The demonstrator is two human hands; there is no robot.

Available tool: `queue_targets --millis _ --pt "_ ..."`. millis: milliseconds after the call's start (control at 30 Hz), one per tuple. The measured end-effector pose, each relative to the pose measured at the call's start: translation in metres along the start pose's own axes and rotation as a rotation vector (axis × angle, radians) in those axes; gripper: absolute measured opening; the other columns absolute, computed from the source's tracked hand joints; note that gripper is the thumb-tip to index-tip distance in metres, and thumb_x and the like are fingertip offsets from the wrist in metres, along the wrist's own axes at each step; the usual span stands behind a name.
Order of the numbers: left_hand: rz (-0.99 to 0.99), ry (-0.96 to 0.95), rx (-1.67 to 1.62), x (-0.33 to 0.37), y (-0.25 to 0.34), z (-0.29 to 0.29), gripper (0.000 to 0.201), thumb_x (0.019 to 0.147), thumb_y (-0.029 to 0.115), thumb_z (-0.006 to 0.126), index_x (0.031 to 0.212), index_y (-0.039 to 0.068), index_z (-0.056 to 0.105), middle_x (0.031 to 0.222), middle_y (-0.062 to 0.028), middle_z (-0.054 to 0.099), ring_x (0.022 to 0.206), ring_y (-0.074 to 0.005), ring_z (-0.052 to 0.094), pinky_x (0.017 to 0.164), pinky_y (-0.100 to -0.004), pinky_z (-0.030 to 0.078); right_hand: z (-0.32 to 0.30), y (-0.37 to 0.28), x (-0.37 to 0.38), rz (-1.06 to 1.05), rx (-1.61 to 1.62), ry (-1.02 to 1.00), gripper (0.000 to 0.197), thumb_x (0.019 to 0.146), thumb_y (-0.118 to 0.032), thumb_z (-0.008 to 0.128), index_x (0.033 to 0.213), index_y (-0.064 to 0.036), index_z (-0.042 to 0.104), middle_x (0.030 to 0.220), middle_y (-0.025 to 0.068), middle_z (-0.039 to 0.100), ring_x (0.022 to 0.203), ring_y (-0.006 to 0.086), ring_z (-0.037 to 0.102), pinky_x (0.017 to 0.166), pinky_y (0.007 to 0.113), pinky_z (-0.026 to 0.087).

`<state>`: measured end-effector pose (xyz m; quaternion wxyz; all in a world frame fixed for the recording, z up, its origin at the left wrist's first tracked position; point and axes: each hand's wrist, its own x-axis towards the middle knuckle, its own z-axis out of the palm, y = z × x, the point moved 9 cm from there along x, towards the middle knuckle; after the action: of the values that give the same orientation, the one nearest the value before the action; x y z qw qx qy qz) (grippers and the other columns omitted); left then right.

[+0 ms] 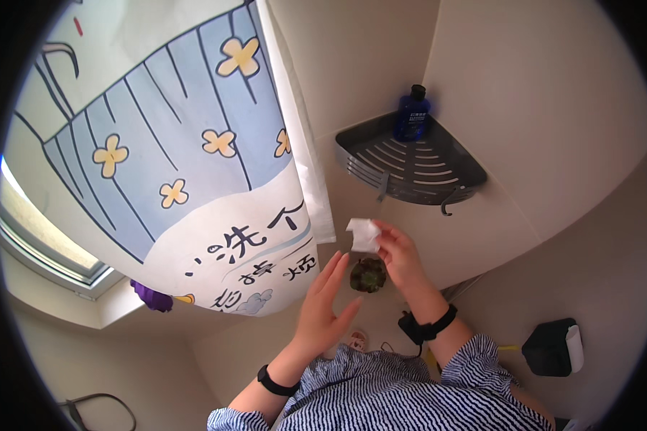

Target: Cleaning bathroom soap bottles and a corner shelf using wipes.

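Note:
My right hand (401, 260) pinches a small folded white tissue (364, 235) between thumb and fingers, held up just below the corner shelf. My left hand (326, 305) is open beside it, its fingers stretched upward and nothing in them. Between and below the hands shows a round, dark leafy-looking thing (368, 276) with a greenish middle; what it is exactly I cannot tell. A dark grey slotted corner shelf (410, 161) hangs on the wall above my hands. On it stands a blue bottle (412, 118) with a black cap.
A white and blue shower curtain (187, 144) with yellow flowers hangs close on the left. Behind it are a window (50, 230) and a purple thing (151, 296). A small hook (448, 201) juts from the shelf's rim. A dark box-shaped thing (548, 350) is at lower right.

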<state>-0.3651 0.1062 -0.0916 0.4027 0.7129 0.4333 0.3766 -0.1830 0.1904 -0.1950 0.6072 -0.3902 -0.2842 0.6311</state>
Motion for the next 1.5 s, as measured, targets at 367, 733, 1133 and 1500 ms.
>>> queue_targets --millis 367,733,1133,1500 --pt "0.522 0.009 0.761 0.124 0.094 0.062 0.074 0.084 0.012 0.072 0.150 0.010 0.040 0.158 -0.0128 0.035 0.147 -0.0344 0.030 0.119 -0.0467 0.028 0.012 -0.017 0.112 0.006 0.999 -0.327 0.045 0.105 -0.041 0.042 0.130 -0.0074 0.059 0.131 0.0092 0.062 0.119 0.0240 0.060 0.100 0.040 0.052" --pt "0.427 -0.073 0.874 0.131 0.071 0.061 0.084 0.082 0.014 0.075 0.154 0.010 0.033 0.160 -0.0128 0.031 0.149 -0.0356 0.026 0.121 -0.0476 0.025 0.005 -0.104 0.092 -0.362 1.151 -0.549 0.046 0.105 -0.035 0.039 0.134 -0.0044 0.055 0.138 0.0136 0.057 0.124 0.0322 0.057 0.107 0.051 0.045" --pt "0.417 -0.092 0.799 0.132 0.081 0.059 0.082 0.079 0.011 0.076 0.152 0.010 0.038 0.159 -0.0128 0.034 0.147 -0.0377 0.030 0.120 -0.0484 0.027 -0.054 -0.112 0.103 -0.452 1.094 -0.043 0.043 0.105 -0.034 0.035 0.128 -0.0079 0.060 0.130 0.0097 0.062 0.122 0.0292 0.057 0.110 0.049 0.041" --pt "0.396 -0.063 0.781 0.133 0.084 0.060 0.080 0.079 0.009 0.076 0.151 0.009 0.040 0.158 -0.0123 0.037 0.148 -0.0378 0.028 0.120 -0.0481 0.028 -0.081 -0.116 0.013 -0.415 1.090 -0.178 0.038 0.107 -0.030 0.037 0.130 -0.0080 0.058 0.132 0.0088 0.062 0.124 0.0283 0.056 0.104 0.046 0.043"
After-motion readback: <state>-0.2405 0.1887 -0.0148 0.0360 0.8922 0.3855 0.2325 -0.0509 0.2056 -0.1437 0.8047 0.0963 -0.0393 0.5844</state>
